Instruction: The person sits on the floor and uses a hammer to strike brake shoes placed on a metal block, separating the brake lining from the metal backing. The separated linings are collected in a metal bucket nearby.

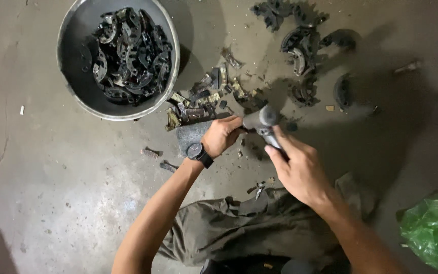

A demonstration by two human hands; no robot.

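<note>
Now hammer gripped in right hand fingers.

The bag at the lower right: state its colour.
Bright green, crinkled plastic bag, seen in the head view.

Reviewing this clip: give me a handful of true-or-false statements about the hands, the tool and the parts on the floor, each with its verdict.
1. The right hand grips the handle of a grey metal hammer. True.
2. The left hand wears a black wristwatch. True.
3. The round grey metal basin is empty. False: it holds a heap of dark curved metal parts.
4. The crumpled green plastic bag lies at the upper left beside the basin. False: it lies at the lower right edge.
5. Broken flat strips and fragments lie on the concrete floor between the basin and the left hand. True.
</note>
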